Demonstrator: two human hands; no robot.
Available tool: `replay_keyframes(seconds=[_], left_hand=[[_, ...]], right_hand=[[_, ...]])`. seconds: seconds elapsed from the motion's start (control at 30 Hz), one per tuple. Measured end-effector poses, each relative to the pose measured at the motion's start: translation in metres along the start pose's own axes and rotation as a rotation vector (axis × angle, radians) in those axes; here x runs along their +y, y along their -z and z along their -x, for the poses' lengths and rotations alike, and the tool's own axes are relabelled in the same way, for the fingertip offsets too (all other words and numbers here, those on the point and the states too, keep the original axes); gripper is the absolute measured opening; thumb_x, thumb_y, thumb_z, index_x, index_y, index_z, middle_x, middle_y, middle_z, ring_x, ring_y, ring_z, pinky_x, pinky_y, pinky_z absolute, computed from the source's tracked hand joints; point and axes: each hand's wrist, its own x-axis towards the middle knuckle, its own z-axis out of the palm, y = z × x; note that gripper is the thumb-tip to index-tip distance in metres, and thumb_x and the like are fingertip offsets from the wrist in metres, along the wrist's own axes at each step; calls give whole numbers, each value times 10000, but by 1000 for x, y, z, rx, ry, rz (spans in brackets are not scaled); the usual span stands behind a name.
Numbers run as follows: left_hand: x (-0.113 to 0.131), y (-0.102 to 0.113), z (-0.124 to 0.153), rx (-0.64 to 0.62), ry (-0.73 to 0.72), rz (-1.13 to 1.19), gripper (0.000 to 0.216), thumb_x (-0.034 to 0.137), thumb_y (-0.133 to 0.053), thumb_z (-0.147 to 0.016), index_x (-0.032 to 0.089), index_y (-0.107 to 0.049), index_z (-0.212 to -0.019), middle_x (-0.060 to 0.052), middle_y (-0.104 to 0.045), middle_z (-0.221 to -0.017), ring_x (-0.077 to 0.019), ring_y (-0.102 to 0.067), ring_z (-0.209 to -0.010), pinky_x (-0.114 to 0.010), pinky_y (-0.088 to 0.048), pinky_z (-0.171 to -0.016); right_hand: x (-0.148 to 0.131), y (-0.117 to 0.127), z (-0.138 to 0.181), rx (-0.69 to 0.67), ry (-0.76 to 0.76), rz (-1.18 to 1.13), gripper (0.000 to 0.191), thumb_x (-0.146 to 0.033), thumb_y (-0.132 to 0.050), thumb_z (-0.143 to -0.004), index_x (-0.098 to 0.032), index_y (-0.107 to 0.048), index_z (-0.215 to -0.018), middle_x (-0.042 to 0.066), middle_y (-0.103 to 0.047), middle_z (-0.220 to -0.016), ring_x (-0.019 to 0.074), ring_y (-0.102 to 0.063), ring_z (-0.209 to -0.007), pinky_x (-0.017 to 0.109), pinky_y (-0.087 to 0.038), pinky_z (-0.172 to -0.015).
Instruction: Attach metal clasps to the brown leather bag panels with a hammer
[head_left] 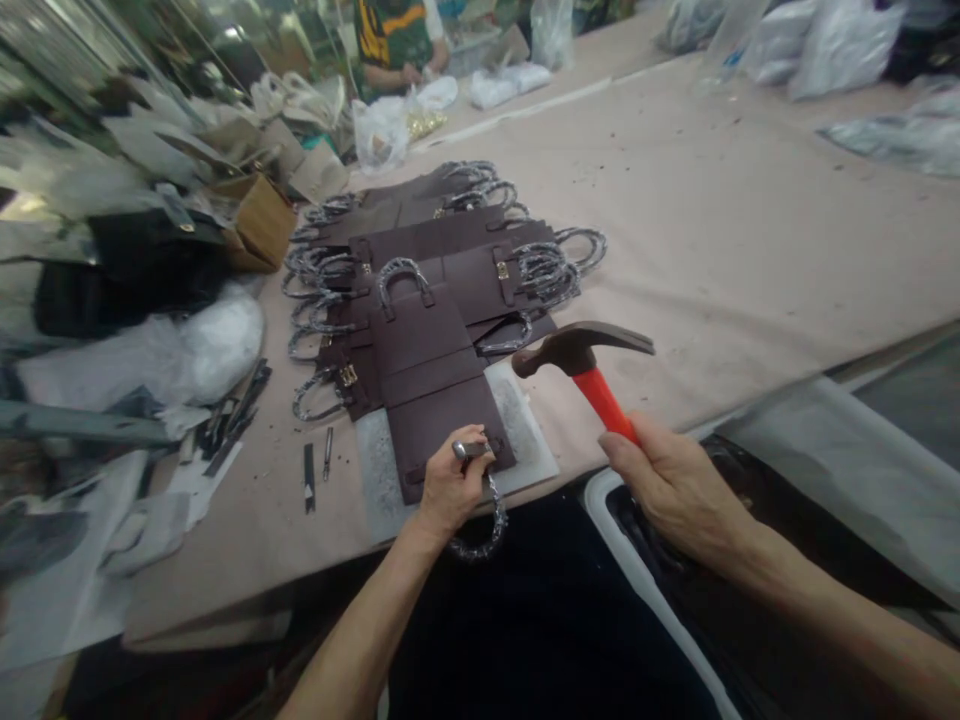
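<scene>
– Where is the work?
– On the dark brown panel (435,375), at its near right corner. The near part of the panel lies over a pale slab (376,478), while its far part rests upon a pile of similar panels (465,280). A wrapped handle (501,515) sticks out past the near edge of the table (720,200).
– And the fingers?
– The left hand (454,482) pinches a short metal tool (471,450) at that corner. The right hand (667,485) is closed around a hammer (585,346), which is held in the air, to the right of the tool and apart from it.
– Which step is this, in your opinion?
– I would say, the lining up of a blow. The tip of the tool is hidden by the fingers, so I cannot tell if it touches the panel.
– What does such a move call for?
– I think a steady tool, and the hammer meeting its round end squarely.
– What is around, and what disturbs?
– The left knuckles, I judge, are closest to the hammer's path. Left of the slab lie a dark flat strip (309,478) and a slim metal rod (328,455), out of the way. Farther left is a cardboard box (264,222); at the far side, another person (394,45).
</scene>
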Motion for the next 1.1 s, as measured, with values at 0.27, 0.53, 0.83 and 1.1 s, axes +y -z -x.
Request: replay_keyframes(seconds=[0.27,0.53,0.83,1.1], left_hand=[[13,4,-2,-13,40,-55,95,176,-683,-899,187,-674,-993,-84,-742,-1065,-214,-726,-1042,-405,-608,-957],[17,5,-6,-44,69,-76,91,191,-699,-901,179,-693,-991,-81,-747,-1059,-217,-729,-1032,-406,-613,-949],[11,7,-3,-41,98,-110,72,187,-672,-919,185,-700,-985,-67,-760,-1055,-208,-738,-1028,-407,-624,-955],[18,2,-5,-34,8,-150,92,148,-629,-928,187,-685,-866,-50,-763,-965,-203,-749,-1003,-381,-631,-939]], right_hand=[[53,-26,2,-93,-211,-104,349,-518,-435,-942,-251,-428,-719,-26,-466,-585,159,-472,-546,281,-349,-515],[79,-38,2,-125,-310,-186,332,-513,-467,-935,-253,-444,-729,-27,-471,-580,163,-467,-548,283,-352,-502],[84,-46,5,-156,-343,-222,320,-498,-482,-964,-243,-493,-770,-41,-471,-583,156,-467,-537,280,-352,-499],[78,-51,13,-154,-338,-277,348,-509,-483,-968,-236,-483,-750,-60,-406,-550,136,-412,-508,267,-304,-471]])
